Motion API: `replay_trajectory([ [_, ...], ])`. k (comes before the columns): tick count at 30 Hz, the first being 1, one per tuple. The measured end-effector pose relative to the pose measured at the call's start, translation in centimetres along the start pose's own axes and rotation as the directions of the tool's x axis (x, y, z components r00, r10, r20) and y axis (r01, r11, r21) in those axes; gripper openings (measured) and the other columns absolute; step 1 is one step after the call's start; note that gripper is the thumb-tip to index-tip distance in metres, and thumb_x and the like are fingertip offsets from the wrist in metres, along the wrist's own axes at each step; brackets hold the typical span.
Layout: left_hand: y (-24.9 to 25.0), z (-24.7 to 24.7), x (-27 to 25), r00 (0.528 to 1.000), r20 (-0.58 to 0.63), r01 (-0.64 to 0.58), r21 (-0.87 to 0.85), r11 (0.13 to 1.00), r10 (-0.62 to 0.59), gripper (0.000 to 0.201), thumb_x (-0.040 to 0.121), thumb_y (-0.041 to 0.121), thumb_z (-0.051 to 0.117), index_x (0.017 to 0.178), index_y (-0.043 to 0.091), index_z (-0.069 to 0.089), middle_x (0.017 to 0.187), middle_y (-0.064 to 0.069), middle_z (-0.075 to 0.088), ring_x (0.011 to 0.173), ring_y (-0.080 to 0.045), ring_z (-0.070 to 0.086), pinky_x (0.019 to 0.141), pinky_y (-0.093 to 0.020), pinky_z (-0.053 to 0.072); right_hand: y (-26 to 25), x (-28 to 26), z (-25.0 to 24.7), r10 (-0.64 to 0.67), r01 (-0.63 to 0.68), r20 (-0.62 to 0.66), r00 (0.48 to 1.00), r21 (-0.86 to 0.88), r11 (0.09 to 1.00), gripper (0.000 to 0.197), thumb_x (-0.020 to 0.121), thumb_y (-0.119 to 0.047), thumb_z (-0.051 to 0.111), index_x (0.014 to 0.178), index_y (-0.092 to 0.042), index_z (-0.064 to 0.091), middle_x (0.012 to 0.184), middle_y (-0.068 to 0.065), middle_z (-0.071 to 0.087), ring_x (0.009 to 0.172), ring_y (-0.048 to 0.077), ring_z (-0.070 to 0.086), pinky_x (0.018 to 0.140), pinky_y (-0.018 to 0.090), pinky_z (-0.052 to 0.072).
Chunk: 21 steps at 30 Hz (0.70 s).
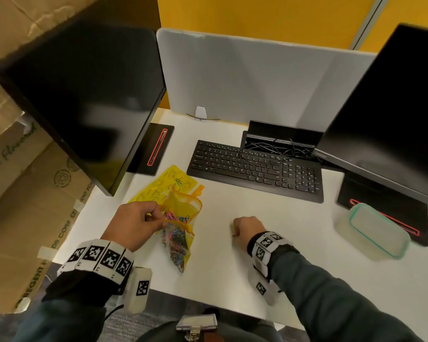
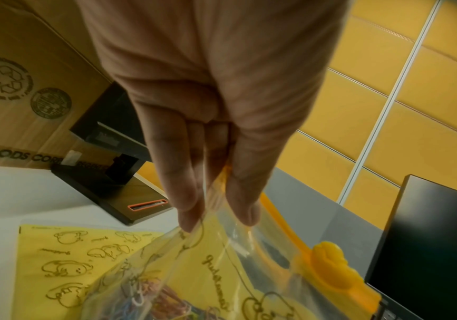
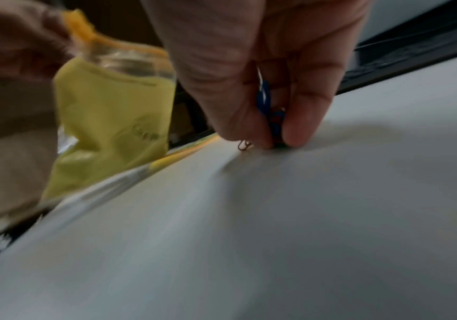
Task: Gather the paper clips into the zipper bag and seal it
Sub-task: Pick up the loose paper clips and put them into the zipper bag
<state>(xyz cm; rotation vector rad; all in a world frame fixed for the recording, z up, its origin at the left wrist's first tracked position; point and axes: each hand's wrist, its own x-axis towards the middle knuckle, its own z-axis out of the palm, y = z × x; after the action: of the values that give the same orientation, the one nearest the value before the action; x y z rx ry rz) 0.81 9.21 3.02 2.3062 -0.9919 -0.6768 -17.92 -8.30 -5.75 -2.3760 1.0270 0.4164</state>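
Observation:
A clear and yellow zipper bag (image 1: 177, 233) with an orange zip track and slider (image 2: 331, 272) stands on the white desk (image 1: 269, 267), its mouth gaping and many coloured paper clips (image 1: 176, 243) inside. My left hand (image 1: 136, 224) pinches the bag's rim between thumb and fingers (image 2: 186, 190). To the right, my right hand (image 1: 245, 228) has its fingertips down on the desk, pinching blue paper clips (image 3: 268, 112). A brownish clip (image 3: 245, 145) lies on the desk at those fingertips. The bag (image 3: 112, 121) shows blurred in the right wrist view.
A second yellow printed bag (image 1: 163, 186) lies flat behind the first. A black keyboard (image 1: 255, 169) sits further back, two monitors (image 1: 89, 95) flank the desk, and a lidded plastic container (image 1: 373, 230) stands at the right. Cardboard boxes (image 1: 22, 193) line the left side.

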Motion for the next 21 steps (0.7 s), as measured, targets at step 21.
replay_trajectory([
  [21, 4.4, 4.8, 1.7, 0.979, -0.095, -0.179, 0.018, 0.984, 0.180, 0.028, 0.073, 0.026, 0.075, 0.057, 0.027, 0.053, 0.068, 0.000, 0.060, 0.058, -0.013, 0.053, 0.055, -0.024, 0.038, -2.8, -4.7, -6.1, -0.039, 0.219, -0.368, 0.929, 0.461, 0.860, 0.025, 0.081, -0.045, 0.062, 0.096, -0.025, 0.060, 0.082, -0.006, 0.065, 0.074, 0.014, 0.060, 0.066, 0.028, 0.048],
])
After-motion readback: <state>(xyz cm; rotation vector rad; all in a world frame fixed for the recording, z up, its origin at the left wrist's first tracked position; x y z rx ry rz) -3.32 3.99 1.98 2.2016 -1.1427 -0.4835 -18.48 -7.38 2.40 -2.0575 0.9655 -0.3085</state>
